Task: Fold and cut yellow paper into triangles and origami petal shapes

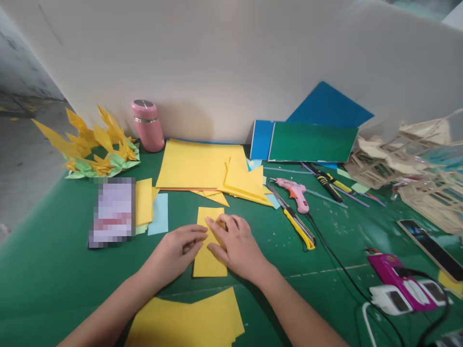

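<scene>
A narrow folded yellow paper point(210, 262) lies on the green table point(54, 270) in front of me. My left hand point(177, 250) rests on its left edge, fingers stretched toward the middle. My right hand point(235, 243) lies on its right side, fingers curled and pressing the fold down. The hands cover the middle of the paper. More yellow sheets point(191, 323) lie just below my forearms.
A stack of yellow paper point(198, 166) sits behind, with a pink flask point(147, 125) and folded yellow-green paper flowers point(97, 149) at left. To the right lie a yellow utility knife point(298, 226), a pink glue gun point(294, 193), blue and green boards point(311, 142), wooden models point(408, 164), a phone point(430, 248) and a power strip point(401, 289).
</scene>
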Available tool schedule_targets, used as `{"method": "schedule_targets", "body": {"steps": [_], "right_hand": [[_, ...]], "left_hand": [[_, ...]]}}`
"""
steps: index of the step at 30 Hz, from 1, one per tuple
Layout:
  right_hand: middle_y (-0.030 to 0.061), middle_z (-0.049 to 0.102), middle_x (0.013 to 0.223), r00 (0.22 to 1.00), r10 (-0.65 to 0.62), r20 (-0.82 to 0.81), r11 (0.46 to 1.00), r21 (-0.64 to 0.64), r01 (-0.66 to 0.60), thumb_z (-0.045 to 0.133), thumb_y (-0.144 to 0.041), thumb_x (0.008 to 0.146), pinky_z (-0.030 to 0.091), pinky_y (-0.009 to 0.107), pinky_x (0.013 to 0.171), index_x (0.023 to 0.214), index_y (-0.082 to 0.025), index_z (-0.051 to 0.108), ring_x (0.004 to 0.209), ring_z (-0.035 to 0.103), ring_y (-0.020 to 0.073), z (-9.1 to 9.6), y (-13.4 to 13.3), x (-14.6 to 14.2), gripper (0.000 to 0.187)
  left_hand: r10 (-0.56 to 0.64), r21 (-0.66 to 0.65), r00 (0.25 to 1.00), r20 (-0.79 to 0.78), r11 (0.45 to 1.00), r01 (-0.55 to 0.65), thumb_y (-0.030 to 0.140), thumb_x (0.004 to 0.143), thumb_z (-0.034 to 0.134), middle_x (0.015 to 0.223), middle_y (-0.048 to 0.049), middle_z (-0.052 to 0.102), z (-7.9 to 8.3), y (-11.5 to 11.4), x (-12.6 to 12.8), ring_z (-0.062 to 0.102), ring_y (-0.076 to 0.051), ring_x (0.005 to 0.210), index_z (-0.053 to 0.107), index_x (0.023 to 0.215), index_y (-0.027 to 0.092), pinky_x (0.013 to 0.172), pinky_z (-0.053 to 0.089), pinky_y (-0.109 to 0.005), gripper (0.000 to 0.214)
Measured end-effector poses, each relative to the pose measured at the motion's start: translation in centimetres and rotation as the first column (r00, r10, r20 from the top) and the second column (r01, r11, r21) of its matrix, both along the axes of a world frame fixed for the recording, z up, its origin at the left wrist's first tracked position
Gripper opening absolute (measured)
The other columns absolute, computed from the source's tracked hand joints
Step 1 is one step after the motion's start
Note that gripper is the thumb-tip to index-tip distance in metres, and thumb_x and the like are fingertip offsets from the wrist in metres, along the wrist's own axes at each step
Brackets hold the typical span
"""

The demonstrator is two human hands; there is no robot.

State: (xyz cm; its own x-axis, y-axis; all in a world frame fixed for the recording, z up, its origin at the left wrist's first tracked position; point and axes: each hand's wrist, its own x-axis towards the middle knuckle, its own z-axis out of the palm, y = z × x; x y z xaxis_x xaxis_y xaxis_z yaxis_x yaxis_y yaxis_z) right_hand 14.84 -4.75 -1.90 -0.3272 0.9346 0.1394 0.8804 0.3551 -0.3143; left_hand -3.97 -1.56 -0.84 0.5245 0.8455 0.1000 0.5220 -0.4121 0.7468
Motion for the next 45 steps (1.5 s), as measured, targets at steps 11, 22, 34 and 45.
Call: {"method": "schedule_targets", "body": {"steps": [11, 22, 34, 45], "right_hand": [[0.0116, 0.055, 0.119, 1.0, 0.002, -0.004, 1.0, -0.009, -0.002, 0.049, -0.04, 0.091, 0.038, 0.046, 0.094, 0.135, -0.021, 0.049, 0.107, 0.044, 0.0283, 0.3, 0.0, -0.1, 0.048], [0.0116, 0.054, 0.118, 1.0, 0.0, -0.011, 1.0, 0.03, 0.0, 0.047, -0.04, 0.092, 0.039, 0.045, 0.093, 0.134, -0.022, 0.05, 0.106, 0.044, 0.0277, -0.2, -0.1, -0.1, 0.046], [0.0114, 0.054, 0.12, 1.0, 0.004, -0.014, 1.0, 0.019, -0.004, 0.052, -0.041, 0.09, 0.04, 0.047, 0.093, 0.135, -0.023, 0.049, 0.107, 0.044, 0.0289, -0.2, -0.1, 0.2, 0.048], [0.0093, 0.055, 0.107, 1.0, -0.016, -0.019, 0.998, 0.064, 0.017, 0.055, -0.04, 0.09, 0.043, 0.041, 0.086, 0.127, -0.024, 0.052, 0.1, 0.049, 0.0259, -0.1, 2.2, 2.8, 0.04]], "left_hand": [[0.003, -0.087, 1.0, -0.025, 0.996, -0.005, 0.03, 0.081, 0.05, 0.114, -0.0097, 0.069, 0.2, -0.1, 0.0, 0.062, -0.012, 0.057, 0.073, 0.094, 0.019, 0.055, 0.053, -0.024, 0.029], [-0.032, 0.104, 0.996, -0.088, 0.994, 0.041, 0.022, 0.087, 0.04, 0.113, -0.006, 0.069, -0.2, -0.6, 0.3, 0.069, -0.019, 0.092, 0.071, 0.092, 0.022, 0.075, 0.057, -0.027, 0.032], [-0.029, 0.415, 0.879, -0.476, 0.873, 0.254, 0.028, 0.087, 0.056, 0.113, -0.0053, 0.067, -0.1, -0.9, 1.0, 0.061, -0.026, 0.096, 0.06, 0.117, 0.021, 0.089, 0.047, -0.041, 0.031], [-0.071, 0.431, 0.909, -0.411, 0.864, 0.262, 0.033, 0.095, 0.043, 0.132, -0.0042, 0.059, -1.9, -0.4, 0.5, 0.051, -0.019, 0.123, 0.058, 0.121, 0.024, 0.112, 0.023, -0.039, 0.031]]}}
